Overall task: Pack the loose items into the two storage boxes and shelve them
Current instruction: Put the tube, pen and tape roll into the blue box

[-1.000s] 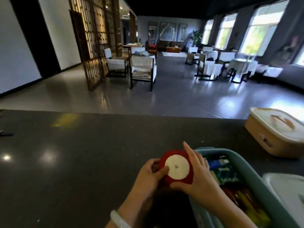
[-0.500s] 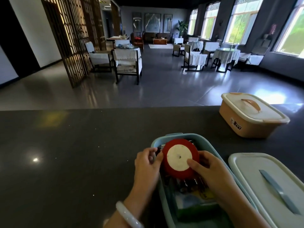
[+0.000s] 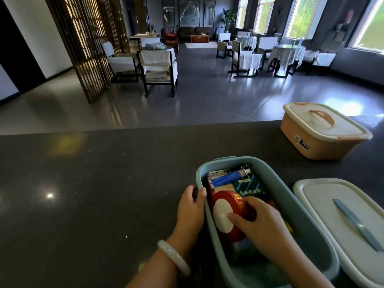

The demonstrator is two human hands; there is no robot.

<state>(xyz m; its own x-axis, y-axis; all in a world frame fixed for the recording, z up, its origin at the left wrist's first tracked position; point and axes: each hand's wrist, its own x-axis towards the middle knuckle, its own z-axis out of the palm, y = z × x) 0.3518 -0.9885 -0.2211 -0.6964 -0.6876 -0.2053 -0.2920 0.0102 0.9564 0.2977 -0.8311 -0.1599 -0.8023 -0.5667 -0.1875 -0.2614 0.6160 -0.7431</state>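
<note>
- My right hand [image 3: 264,223] curled around the red round tin [image 3: 228,215], holding it tilted on edge inside the blue box [image 3: 307,221], against the box's left wall. Judged: tin going in, not yet let go.
- My left hand [image 3: 192,206] gripped the blue box's left rim, thumb hooked over the edge, steadying it.
- Blue box sat at the near edge of the counter [image 3: 93,194], already well filled: a blue tube [image 3: 228,177], a green packet [image 3: 248,187], more beneath that I could not make out.
- Its lid [image 3: 340,221] lay off, just beside it to the right. Left to do: lid on.
- Orange box [image 3: 320,134], far right edge, lid already on. Judged packed.
- Neither box shelved; no shelf in view.
</note>
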